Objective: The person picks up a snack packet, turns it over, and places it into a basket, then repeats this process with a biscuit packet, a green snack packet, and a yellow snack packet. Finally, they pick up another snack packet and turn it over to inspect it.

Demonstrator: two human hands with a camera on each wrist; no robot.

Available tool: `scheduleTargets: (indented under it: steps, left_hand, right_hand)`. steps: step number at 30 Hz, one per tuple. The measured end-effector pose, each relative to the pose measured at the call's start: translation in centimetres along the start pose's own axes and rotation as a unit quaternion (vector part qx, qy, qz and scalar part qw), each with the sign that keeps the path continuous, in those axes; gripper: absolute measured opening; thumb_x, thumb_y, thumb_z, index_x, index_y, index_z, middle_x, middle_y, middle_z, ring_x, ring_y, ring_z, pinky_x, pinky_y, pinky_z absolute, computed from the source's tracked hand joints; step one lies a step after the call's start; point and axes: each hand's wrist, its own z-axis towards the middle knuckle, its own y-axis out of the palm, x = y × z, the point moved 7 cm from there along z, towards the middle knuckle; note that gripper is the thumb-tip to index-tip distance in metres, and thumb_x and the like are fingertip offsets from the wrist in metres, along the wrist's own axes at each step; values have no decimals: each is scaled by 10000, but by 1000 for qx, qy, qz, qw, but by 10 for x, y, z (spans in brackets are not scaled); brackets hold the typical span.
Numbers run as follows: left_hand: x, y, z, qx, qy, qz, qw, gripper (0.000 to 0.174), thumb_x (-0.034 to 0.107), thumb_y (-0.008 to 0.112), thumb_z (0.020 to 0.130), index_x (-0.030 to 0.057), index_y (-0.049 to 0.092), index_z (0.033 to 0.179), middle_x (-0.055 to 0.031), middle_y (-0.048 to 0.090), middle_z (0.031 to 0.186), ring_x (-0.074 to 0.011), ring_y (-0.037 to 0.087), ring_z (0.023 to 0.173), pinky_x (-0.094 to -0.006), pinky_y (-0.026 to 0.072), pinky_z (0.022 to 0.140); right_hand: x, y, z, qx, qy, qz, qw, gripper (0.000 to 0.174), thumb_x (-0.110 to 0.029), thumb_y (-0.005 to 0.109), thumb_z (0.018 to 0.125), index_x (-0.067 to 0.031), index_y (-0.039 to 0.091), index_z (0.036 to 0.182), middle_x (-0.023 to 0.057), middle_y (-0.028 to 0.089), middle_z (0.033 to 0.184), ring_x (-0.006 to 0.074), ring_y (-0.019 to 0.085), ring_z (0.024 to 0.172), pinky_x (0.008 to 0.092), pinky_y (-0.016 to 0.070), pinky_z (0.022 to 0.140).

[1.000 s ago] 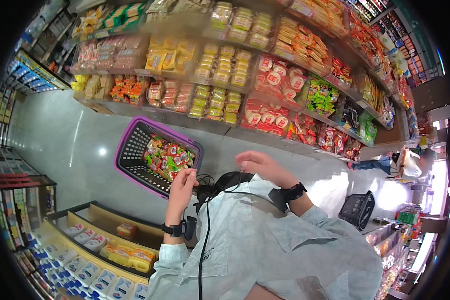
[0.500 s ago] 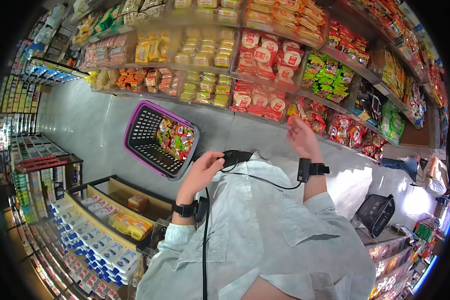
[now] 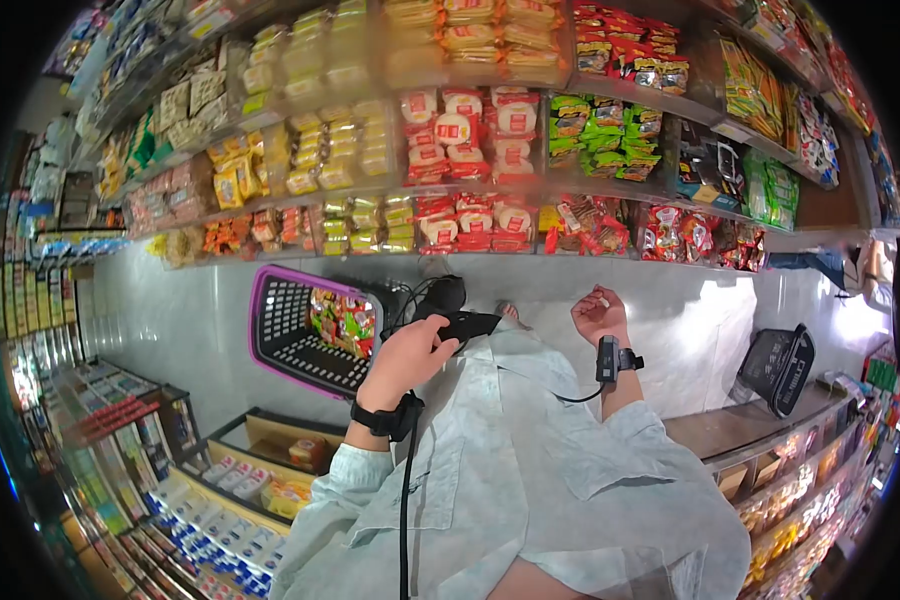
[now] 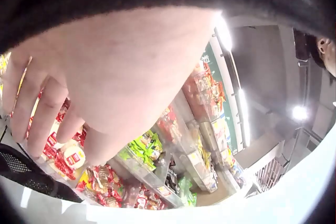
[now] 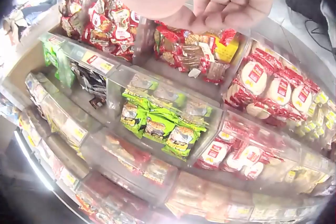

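Observation:
My left hand hovers at my waist beside the basket's right end, fingers loosely bent and holding nothing; in the left wrist view the hand hangs with its fingers apart. The shopping basket, with a purple rim, has small red and green snack packets at its right end. Palm up, my right hand is below the lowest shelf, its fingers loosely curled and empty. In the right wrist view that hand appears over red snack packets, with no contact visible.
Tiered shelves of bagged snacks run across the front, with green packets and red-and-white packs. A dark basket stands at the right. Lower left is a display of white bottles. Black cables hang at my front.
The head view has turned, so the shelves now lie straight across the front. My right hand has drawn back from the shelf edge, its fingers more curled. The left hand stays near the basket.

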Motion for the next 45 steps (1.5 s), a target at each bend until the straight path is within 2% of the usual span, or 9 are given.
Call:
scheduleTargets:
  steps: [8,9,13,18,24,35,40,43,45]
  left_hand:
    - [-26,-70,105,85,109,35,990,329,291,665,918,65,657,1156,-118,711,798,-342,694,843,-453,529,700]
    - [-27,-81,120,28,72,-3,997,355,306,667,913,61,648,1169,-148,717,946,-358,684,930,-458,540,784]
    - [-33,-115,170,111,94,4,989,376,332,655,904,51,663,1152,-206,601,1295,-421,575,1164,-474,485,1001]
    - [-54,-114,227,151,158,77,973,388,309,669,856,19,682,1113,-196,529,1393,-413,523,1246,-480,474,1026]
    - [-56,-95,255,95,135,187,968,580,370,698,840,68,608,1327,-197,439,1512,-425,425,1365,-479,439,1099]
    - [-1,-102,219,173,136,128,967,686,276,694,869,-105,465,1392,-270,448,1471,-436,432,1355,-455,407,1121]
    - [75,-95,159,154,35,-121,980,551,177,658,949,-50,486,1420,-213,468,1484,-343,482,1354,-373,429,1093]
    - [105,-62,138,111,18,-404,908,452,33,578,994,-42,488,1431,-134,468,1505,-185,515,1310,-322,423,1082]
    - [149,-51,126,125,41,-360,923,386,48,572,1001,-39,554,1377,-123,516,1446,-192,523,1301,-315,420,1074]
  right_hand:
    - [11,100,-1,-40,-76,-23,996,127,-122,628,920,-99,575,807,-25,553,678,116,518,608,271,438,612]
    - [17,119,-7,-42,-91,-42,994,130,-123,630,921,-103,571,807,-29,553,679,115,516,606,271,437,609]
    - [35,169,-1,-54,-78,-137,986,120,-131,632,924,-107,584,817,-36,554,685,115,527,619,279,443,606]
    - [60,222,-4,-48,-84,-217,971,97,-158,627,951,-125,583,871,-27,550,715,116,539,658,271,453,613]
    - [49,230,7,-93,-77,-214,969,77,-154,622,952,-96,644,999,-11,592,784,123,566,705,277,493,665]
    - [-14,246,18,-186,-26,-221,957,119,-208,646,961,-102,640,1014,-16,614,843,131,567,772,285,475,725]
    - [-8,274,-2,-301,26,-385,872,301,-247,638,988,-100,615,1249,25,662,1128,146,639,1021,300,514,863]
    - [5,289,-23,-386,-2,-591,709,455,-257,626,1004,-101,506,1414,53,582,1342,154,586,1210,323,499,967]
    - [16,288,-40,-397,51,-604,689,537,-257,623,1009,-106,435,1488,68,535,1423,158,549,1287,334,484,1010]
